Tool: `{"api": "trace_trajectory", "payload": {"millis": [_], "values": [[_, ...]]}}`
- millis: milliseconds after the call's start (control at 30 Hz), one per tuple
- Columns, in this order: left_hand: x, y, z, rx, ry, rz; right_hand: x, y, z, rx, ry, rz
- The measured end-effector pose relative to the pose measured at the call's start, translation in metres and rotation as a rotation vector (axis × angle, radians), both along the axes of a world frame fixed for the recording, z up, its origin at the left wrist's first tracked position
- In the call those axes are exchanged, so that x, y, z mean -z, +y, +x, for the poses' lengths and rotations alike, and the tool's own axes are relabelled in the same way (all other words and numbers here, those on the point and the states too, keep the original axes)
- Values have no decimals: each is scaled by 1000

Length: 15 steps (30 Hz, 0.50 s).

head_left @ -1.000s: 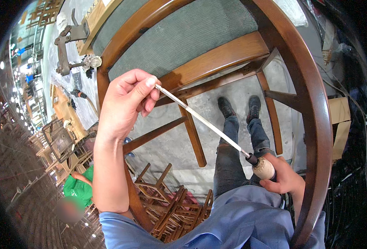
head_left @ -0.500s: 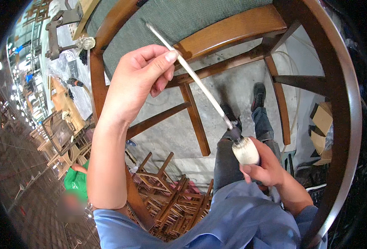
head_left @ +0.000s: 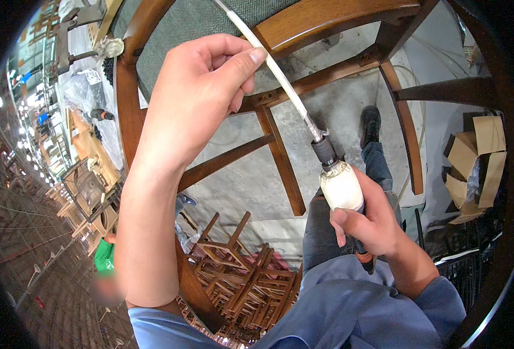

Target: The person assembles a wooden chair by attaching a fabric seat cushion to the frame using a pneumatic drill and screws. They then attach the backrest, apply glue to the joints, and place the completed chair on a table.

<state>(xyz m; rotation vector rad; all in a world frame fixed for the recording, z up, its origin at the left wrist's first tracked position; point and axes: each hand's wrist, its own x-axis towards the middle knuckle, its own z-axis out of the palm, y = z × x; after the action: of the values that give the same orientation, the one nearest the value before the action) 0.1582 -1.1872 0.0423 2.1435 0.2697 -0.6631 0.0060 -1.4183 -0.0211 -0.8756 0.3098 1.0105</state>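
My right hand (head_left: 374, 224) is wrapped round a power driver (head_left: 342, 189) with a whitish wrapped body, a black chuck (head_left: 325, 151) and orange at its rear. From the chuck a long thin white rod (head_left: 286, 84) slants up and left. The thumb and fingers of my left hand (head_left: 204, 87) pinch this rod partway along. The rod's far end runs over the grey-green padded seat (head_left: 187, 52) of a brown wooden chair (head_left: 338, 26) and leaves the picture at the top edge.
Chair legs and crossbars (head_left: 283, 168) stand just beyond my hands. Stacked wooden chair frames (head_left: 239, 267) are below left. An opened cardboard box (head_left: 489, 163) sits at the right. A clamp (head_left: 65, 46) is at upper left, and a person in green (head_left: 104, 256) is at far left.
The view has shifted. The driver's chuck, blurred before, now shows sharply. More of the rod's far end has passed out of the top of the picture. Both hands keep their grips.
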Motion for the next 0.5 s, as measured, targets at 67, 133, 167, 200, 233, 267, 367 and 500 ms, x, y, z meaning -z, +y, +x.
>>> {"api": "trace_trajectory", "payload": {"millis": [67, 133, 167, 200, 233, 267, 367, 500], "values": [[0, 1, -1, 2, -5, 4, -1, 1, 3, -15, -13, -15], [0, 2, -2, 2, -11, -2, -3, 3, 4, -19, -9, -19], [-1, 2, -1, -1, -9, -1, -3, 5, 3, -13, 0, -16], [-1, 3, -1, -4, -8, 0, -2, 7, 3, -6, 8, -13], [-1, 3, -1, -7, -8, 1, -3, 9, 2, 11, 14, -3], [-2, 2, 0, -12, -2, 1, -3, 10, 2, 29, 21, 7], [-3, 1, 0, -30, 17, -1, -2, 11, 2, 37, 33, 36], [-10, -1, 1, -82, 22, -9, -4, 8, 7, 22, 20, 10]]}}
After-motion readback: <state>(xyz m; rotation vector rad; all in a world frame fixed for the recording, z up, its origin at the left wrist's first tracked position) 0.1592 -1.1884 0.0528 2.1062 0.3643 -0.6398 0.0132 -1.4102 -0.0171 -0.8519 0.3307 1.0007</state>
